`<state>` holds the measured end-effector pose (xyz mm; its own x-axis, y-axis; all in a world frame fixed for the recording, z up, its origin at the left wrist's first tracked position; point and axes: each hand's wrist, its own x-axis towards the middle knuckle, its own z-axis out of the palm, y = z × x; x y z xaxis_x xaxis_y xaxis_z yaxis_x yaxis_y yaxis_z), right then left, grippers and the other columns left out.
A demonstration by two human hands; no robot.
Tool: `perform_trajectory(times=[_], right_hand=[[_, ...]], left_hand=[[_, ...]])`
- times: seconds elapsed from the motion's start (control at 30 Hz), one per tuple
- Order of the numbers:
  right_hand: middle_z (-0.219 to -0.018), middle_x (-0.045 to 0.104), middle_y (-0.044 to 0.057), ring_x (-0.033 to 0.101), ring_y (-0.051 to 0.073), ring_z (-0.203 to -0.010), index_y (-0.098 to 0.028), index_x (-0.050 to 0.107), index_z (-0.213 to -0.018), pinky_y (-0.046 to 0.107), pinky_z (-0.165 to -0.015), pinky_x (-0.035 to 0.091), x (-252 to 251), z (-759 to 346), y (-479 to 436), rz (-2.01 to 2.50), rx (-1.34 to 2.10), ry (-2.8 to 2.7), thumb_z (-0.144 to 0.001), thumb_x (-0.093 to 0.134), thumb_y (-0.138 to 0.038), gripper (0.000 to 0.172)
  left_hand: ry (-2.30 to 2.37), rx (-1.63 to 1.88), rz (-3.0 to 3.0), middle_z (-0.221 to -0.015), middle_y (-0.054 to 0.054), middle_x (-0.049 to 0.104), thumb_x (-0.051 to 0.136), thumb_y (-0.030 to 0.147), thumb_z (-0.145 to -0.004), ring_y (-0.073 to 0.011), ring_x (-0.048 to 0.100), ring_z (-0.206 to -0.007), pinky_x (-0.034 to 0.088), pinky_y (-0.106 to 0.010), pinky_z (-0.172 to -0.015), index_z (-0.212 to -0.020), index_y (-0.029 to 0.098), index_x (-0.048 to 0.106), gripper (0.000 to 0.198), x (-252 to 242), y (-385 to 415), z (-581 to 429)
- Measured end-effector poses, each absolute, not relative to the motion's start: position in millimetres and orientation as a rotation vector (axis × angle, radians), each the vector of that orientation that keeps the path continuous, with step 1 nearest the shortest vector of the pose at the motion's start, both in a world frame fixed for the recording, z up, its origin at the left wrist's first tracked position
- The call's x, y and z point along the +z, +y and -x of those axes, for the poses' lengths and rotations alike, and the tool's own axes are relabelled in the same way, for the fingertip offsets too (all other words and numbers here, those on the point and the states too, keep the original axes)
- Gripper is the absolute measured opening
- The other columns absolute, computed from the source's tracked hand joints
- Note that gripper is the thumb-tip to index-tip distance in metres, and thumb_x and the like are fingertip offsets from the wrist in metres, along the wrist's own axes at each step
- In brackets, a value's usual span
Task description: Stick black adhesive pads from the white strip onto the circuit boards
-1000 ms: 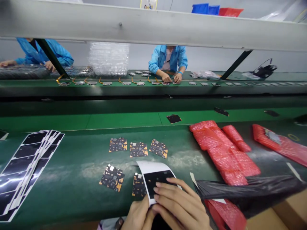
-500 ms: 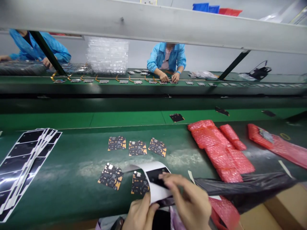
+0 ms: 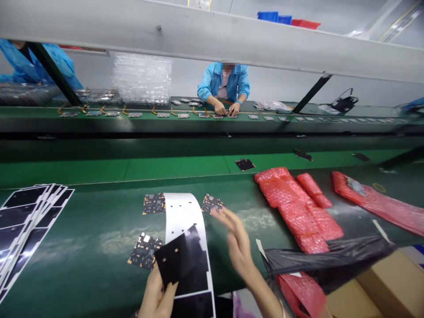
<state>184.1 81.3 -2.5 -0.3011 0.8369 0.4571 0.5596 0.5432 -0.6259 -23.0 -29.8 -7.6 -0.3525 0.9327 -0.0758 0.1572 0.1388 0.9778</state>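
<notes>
My left hand (image 3: 159, 291) is closed at the bottom centre, its thumb pressed on a black-covered circuit board (image 3: 170, 260) with small gold spots. The same hand also holds a curled white-backed sheet of black stickers (image 3: 180, 205), which arches up behind the board. My right hand (image 3: 236, 245) is open, fingers stretched toward an uncovered circuit board (image 3: 211, 204); whether the fingertips touch it I cannot tell. Two more uncovered boards, an upper-left circuit board (image 3: 153, 204) and a lower-left circuit board (image 3: 145, 251), lie partly behind the sheet and my left hand.
A fanned stack of sticker sheets (image 3: 29, 225) lies at left. Red bubble-wrap packages (image 3: 298, 212), a black plastic bag (image 3: 318, 260) and a cardboard box (image 3: 391, 282) are at right. Black-covered boards (image 3: 245, 164) sit on the green belt (image 3: 172, 167). Across it, a co-worker (image 3: 223, 84) handles small parts.
My right hand has left the sticker sheet and moved up and right, fingers opening. The sheet now extends farther away over the boards, and a black-covered board shows in my left hand.
</notes>
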Motion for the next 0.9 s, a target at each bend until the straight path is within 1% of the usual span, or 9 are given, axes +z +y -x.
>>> perform_trajectory(times=[0.17, 0.3, 0.33, 0.4, 0.5, 0.6, 0.67, 0.8, 0.9], right_hand=[[-0.161, 0.041, 0.01, 0.027, 0.033, -0.154, -0.029, 0.04, -0.157, 0.071, -0.122, 0.016, -46.6, -225.7, 143.7, 1.45, 0.498, -2.449, -0.105, 0.046, -0.029, 0.052], [-0.162, 0.04, 0.007, 0.019, 0.031, -0.157, -0.029, 0.045, -0.155, 0.068, -0.124, 0.016, -38.9, -244.8, 133.8, 1.249, 0.663, -2.506, -0.103, 0.048, -0.025, 0.052], [-0.161, 0.043, 0.008, 0.022, 0.032, -0.156, -0.029, 0.049, -0.153, 0.067, -0.124, 0.019, -31.5, -243.4, 125.5, 1.229, 0.711, -2.408, -0.102, 0.051, -0.028, 0.05], [-0.151, 0.056, 0.012, 0.043, 0.032, -0.147, -0.027, 0.059, -0.144, 0.059, -0.12, 0.037, -12.6, -232.2, 106.4, 1.211, 0.871, -2.085, -0.102, 0.054, -0.037, 0.043], [-0.116, 0.076, 0.012, 0.074, 0.025, -0.102, -0.024, 0.068, -0.129, 0.038, -0.091, 0.061, 17.7, -202.1, 79.4, 1.112, 1.318, -1.572, -0.093, 0.069, -0.053, 0.047], [-0.075, 0.075, 0.003, 0.071, 0.017, -0.066, -0.019, 0.076, -0.093, 0.025, -0.064, 0.059, 38.3, -176.2, 62.9, 1.063, 1.592, -1.395, -0.076, 0.085, -0.056, 0.041], [-0.059, 0.068, 0.0, 0.064, 0.014, -0.055, -0.019, 0.07, -0.067, 0.022, -0.057, 0.053, 44.4, -170.1, 59.9, 1.137, 1.434, -1.476, -0.079, 0.083, -0.05, 0.036], [-0.067, 0.072, 0.003, 0.065, 0.017, -0.063, -0.02, 0.071, -0.069, 0.027, -0.066, 0.052, 36.1, -186.5, 78.0, 1.288, 0.929, -1.571, -0.088, 0.074, -0.046, 0.032], [-0.059, 0.067, 0.003, 0.061, 0.017, -0.055, -0.019, 0.067, -0.066, 0.026, -0.054, 0.046, 11.6, -211.4, 109.1, 1.478, 1.066, -1.359, -0.073, 0.08, -0.063, 0.047]], left_hand=[[1.743, 1.353, -1.083, -0.133, -0.004, 0.069, 0.059, 0.059, -0.094, -0.0325, 0.062, -0.127, 0.046, -0.047, -0.114, -0.121, 0.029, 0.074, 0.043, -2.0, -29.5, 25.5], [1.711, 1.367, -1.177, -0.134, -0.008, 0.069, 0.057, 0.051, -0.097, -0.0351, 0.059, -0.131, 0.043, -0.051, -0.117, -0.118, 0.025, 0.075, 0.039, -15.0, -33.6, 21.8], [1.685, 1.378, -1.213, -0.135, -0.007, 0.068, 0.057, 0.046, -0.097, -0.0343, 0.058, -0.132, 0.042, -0.051, -0.118, -0.119, 0.027, 0.075, 0.035, -16.5, -33.3, 20.3], [1.633, 1.424, -1.32, -0.139, -0.003, 0.065, 0.055, 0.036, -0.099, -0.0309, 0.057, -0.134, 0.043, -0.049, -0.118, -0.125, 0.033, 0.071, 0.03, -13.7, -30.5, 16.0], [1.551, 1.46, -1.506, -0.148, 0.005, 0.058, 0.046, 0.022, -0.102, -0.0244, 0.053, -0.138, 0.048, -0.04, -0.115, -0.135, 0.044, 0.062, 0.043, 0.8, -22.8, 8.9], [1.51, 1.362, -1.614, -0.152, 0.003, 0.054, 0.04, 0.02, -0.104, -0.0222, 0.052, -0.139, 0.05, -0.034, -0.112, -0.141, 0.042, 0.058, 0.047, 10.8, -14.0, 9.3], [1.521, 1.273, -1.705, -0.154, -0.001, 0.052, 0.038, 0.019, -0.104, -0.022, 0.053, -0.139, 0.048, -0.031, -0.112, -0.139, 0.035, 0.062, 0.045, 8.5, -7.6, 18.3], [1.655, 1.149, -1.893, -0.147, 0.0, 0.059, 0.045, 0.016, -0.102, -0.0135, 0.056, -0.134, 0.036, -0.018, -0.115, -0.14, 0.03, 0.061, 0.044, -4.4, 4.3, 53.7], [1.843, 1.239, -1.717, -0.138, 0.005, 0.065, 0.054, 0.027, -0.101, -0.0127, 0.059, -0.129, 0.038, -0.014, -0.11, -0.135, 0.032, 0.063, 0.036, -1.6, 4.0, 78.6]])
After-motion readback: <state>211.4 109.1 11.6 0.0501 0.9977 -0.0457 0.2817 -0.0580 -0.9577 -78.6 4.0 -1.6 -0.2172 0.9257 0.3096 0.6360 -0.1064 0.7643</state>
